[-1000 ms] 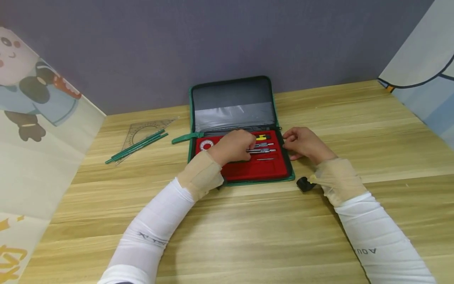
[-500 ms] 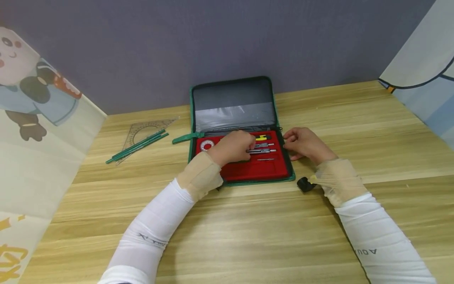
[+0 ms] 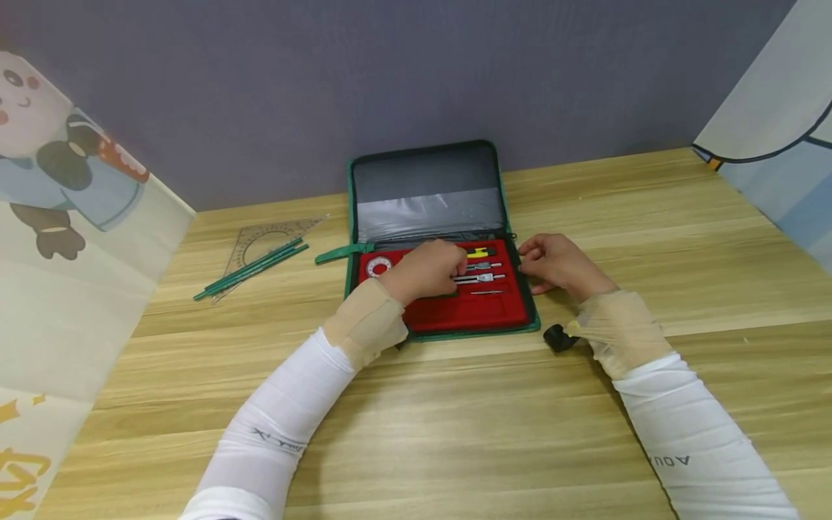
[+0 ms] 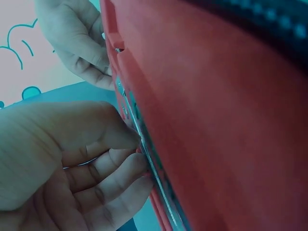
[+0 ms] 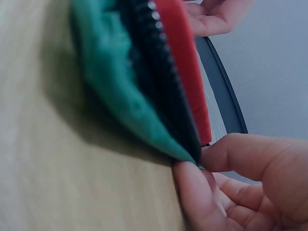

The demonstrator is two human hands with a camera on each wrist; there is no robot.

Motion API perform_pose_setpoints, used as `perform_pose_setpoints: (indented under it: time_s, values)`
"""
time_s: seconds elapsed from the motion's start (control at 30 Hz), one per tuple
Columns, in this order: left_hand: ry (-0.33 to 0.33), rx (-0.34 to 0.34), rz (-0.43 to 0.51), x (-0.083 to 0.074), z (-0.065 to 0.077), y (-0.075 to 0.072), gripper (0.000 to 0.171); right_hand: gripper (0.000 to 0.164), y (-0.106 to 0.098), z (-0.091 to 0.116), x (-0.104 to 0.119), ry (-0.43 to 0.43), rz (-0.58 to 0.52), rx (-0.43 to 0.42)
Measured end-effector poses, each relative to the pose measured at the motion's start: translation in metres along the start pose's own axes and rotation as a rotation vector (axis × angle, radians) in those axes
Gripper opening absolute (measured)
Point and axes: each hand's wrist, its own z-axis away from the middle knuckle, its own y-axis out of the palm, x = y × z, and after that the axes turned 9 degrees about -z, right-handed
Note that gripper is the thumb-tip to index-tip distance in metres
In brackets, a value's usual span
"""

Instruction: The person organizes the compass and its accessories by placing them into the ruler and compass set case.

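A green zippered case (image 3: 438,337) lies spread out, its red tray (image 3: 455,314) facing up and its dark lid raised at the back. My left hand (image 3: 425,269) reaches over the tray and pinches a silver drawing compass (image 3: 482,278) lying in its slot. In the left wrist view the thumb and fingertips are at its thin metal leg (image 4: 153,161), close to the red surface. My right hand (image 3: 552,263) grips the case's right border; in the right wrist view its thumb and forefinger pinch the green edge (image 5: 130,120) beside the black zipper (image 5: 166,62).
In the tray also sit a white ring (image 3: 371,269), a yellow-and-black piece (image 3: 481,252), another compass (image 3: 484,266) and a thin metal piece (image 3: 487,292). Several green pencils (image 3: 250,271) lie across a clear set square (image 3: 247,235) at left. A dark partition (image 3: 416,72) stands behind.
The compass under my left hand has shifted very slightly, its legs showing brighter. Both hands stay almost in place, the right still holding the case's border.
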Motion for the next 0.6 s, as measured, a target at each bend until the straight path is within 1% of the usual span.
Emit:
perform_pose_setpoints:
  time_s: [0.43,0.6]
  values:
    - [-0.013,-0.002,0.028,-0.0029,0.0006,0.0006,0.013,0.035,0.0002,0.0003,0.0008,-0.005,0.002,-0.001]
    - [-0.015,-0.005,0.018,-0.0038,0.0007,0.0004,0.012,0.035,0.0005,0.0004,0.0011,-0.006,0.003,-0.004]
